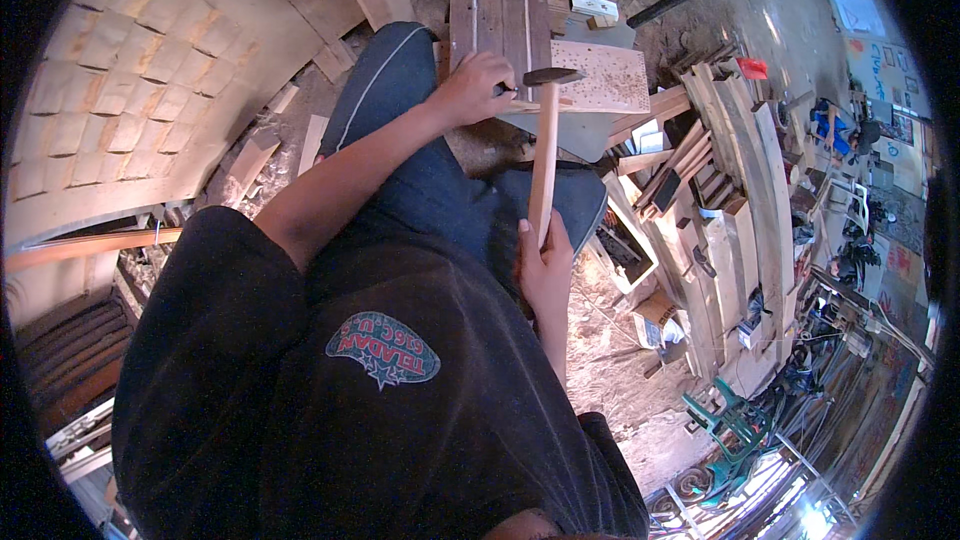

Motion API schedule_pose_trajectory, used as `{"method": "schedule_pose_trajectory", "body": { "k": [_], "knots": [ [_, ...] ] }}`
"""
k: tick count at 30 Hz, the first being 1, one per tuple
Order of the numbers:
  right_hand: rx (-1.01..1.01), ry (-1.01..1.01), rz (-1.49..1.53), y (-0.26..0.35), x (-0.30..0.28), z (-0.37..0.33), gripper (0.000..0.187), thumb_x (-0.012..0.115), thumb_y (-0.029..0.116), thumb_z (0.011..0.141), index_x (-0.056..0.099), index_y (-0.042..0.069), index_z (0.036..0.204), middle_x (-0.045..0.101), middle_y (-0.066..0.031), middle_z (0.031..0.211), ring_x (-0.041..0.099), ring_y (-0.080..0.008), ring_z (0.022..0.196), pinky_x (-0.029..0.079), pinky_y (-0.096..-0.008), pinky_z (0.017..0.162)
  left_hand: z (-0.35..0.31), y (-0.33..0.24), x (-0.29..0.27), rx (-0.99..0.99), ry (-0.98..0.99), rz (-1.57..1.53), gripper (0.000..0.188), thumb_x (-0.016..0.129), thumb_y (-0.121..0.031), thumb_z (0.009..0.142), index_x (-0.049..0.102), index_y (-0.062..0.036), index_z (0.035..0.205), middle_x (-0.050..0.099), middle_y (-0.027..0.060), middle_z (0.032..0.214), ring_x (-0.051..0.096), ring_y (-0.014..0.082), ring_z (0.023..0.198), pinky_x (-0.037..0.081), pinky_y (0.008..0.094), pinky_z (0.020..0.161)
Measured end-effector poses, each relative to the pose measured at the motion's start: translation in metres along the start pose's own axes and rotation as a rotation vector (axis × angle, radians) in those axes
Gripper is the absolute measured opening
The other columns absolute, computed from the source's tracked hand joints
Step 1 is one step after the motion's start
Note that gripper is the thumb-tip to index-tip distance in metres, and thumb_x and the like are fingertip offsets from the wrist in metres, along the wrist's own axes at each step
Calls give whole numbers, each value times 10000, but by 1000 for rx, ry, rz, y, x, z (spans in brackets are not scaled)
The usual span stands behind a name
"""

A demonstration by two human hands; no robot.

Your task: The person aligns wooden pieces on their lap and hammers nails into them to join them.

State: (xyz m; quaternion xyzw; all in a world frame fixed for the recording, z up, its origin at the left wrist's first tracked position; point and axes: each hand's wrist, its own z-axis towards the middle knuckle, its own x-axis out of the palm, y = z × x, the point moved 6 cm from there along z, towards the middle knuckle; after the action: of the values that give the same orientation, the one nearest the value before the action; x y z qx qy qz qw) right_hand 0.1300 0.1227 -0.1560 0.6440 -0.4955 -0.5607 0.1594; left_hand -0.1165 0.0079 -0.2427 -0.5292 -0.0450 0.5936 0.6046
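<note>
The right hand (547, 265) is closed around the lower end of a hammer (545, 155) with a long pale wooden handle, which stands nearly upright so that its dark metal head (551, 76) sits just above the edge of a wooden board (600, 78). The left hand (475, 88) reaches forward with its fingers curled and pinched at a spot on that board right beside the hammer head; whatever small thing it grips there is too small to make out. The pale board, speckled with small marks, lies against a darker slatted panel (500, 25) on a low grey surface (585, 135) in front of the person's knees, which are in blue trousers. The ground (610, 340) around is dusty earth and sawdust. To the right, many planks and offcuts (735, 180) lean and lie stacked. To the left rises a curved wall of pale blocks (130, 70), with wood scraps (255, 155) at its foot.
</note>
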Motion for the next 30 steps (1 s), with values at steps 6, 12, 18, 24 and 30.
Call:
{"method": "schedule_pose_trajectory", "body": {
  "k": [6,12,18,24,30],
  "knots": [
    [234,131,476,-18,0,0,145,558,61,972,580,-7,1099,591,-64,739,554,-128,584,436,-328,526,-10,-1,-25,-119,99,249,555,738,-387,841,585,-124,1306,535,135,1395,436,373,1364,334,520,1133],
    [43,-39,42,-12,-8,14,223,614,190,1009,591,-8,1109,620,-173,741,608,-316,579,466,-428,560,-25,13,-14,-141,285,535,868,678,-577,872,343,-234,1596,255,115,1679,206,413,1540,191,590,1237],
    [-41,-76,-219,16,-7,25,263,600,256,1043,585,-5,1075,538,-156,670,565,-263,585,429,-406,561,-28,9,-15,-150,262,557,843,649,-603,880,354,-260,1591,250,93,1682,217,386,1540,177,650,1212],
    [-19,-95,-205,14,0,27,279,593,276,1045,591,-1,1081,592,-206,707,594,-319,616,441,-413,578,-26,1,-15,-189,183,541,800,655,-610,871,445,-234,1545,327,93,1649,250,359,1530,172,690,1188],
    [-9,-96,-221,16,2,26,279,589,281,1052,568,6,1009,508,-134,650,505,-225,570,395,-386,543,-23,3,-7,-206,158,598,811,678,-607,848,463,-227,1531,357,114,1630,283,397,1504,211,652,1196]
  ]
}}
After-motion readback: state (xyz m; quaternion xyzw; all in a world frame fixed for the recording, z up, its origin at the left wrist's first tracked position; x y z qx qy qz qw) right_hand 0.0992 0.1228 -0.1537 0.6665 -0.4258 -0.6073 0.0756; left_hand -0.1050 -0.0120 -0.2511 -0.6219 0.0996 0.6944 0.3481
